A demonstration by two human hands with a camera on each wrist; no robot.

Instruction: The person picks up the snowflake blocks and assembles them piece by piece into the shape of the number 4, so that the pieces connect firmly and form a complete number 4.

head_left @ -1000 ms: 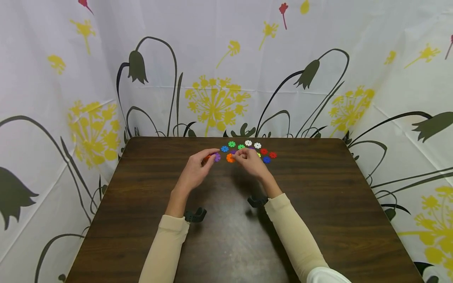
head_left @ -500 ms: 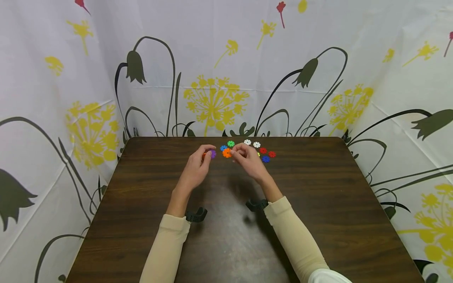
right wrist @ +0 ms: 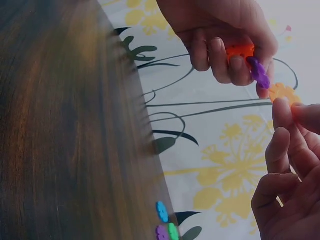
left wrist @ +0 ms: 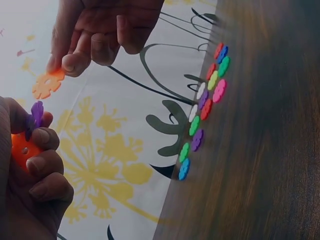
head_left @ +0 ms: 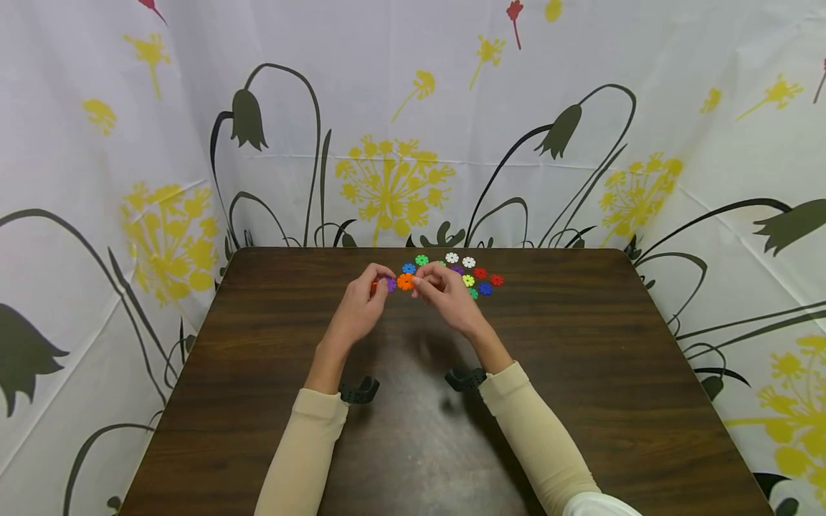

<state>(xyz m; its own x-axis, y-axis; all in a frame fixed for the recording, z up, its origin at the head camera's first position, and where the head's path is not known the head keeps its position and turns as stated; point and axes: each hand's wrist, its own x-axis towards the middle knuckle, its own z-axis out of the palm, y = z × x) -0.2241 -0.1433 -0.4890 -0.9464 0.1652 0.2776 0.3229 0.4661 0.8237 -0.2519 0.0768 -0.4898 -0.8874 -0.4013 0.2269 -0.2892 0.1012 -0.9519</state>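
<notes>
My left hand (head_left: 357, 304) holds a purple notched disc (left wrist: 36, 116) slotted at an angle to a red-orange disc (left wrist: 24, 150), which sits partly hidden among the curled fingers. Facing it, my right hand (head_left: 454, 301) pinches a lighter orange notched disc (head_left: 405, 282) by its edge between thumb and fingertip. Both wrist views show this orange disc (right wrist: 283, 93) raised off the table, close to the purple piece (right wrist: 258, 73), with a small gap between them in the left wrist view.
Several loose notched discs lie near the far table edge, among them a light blue one (head_left: 409, 269), a white one (head_left: 469, 262), a yellow one (head_left: 468, 280) and a dark blue one (head_left: 485, 289). Behind the wooden table (head_left: 258, 344) hangs a flower-patterned curtain (head_left: 393, 86).
My right hand has carried the orange disc leftward, closer to the purple disc. My left hand has stayed nearly in place, its pair of discs shifting slightly left.
</notes>
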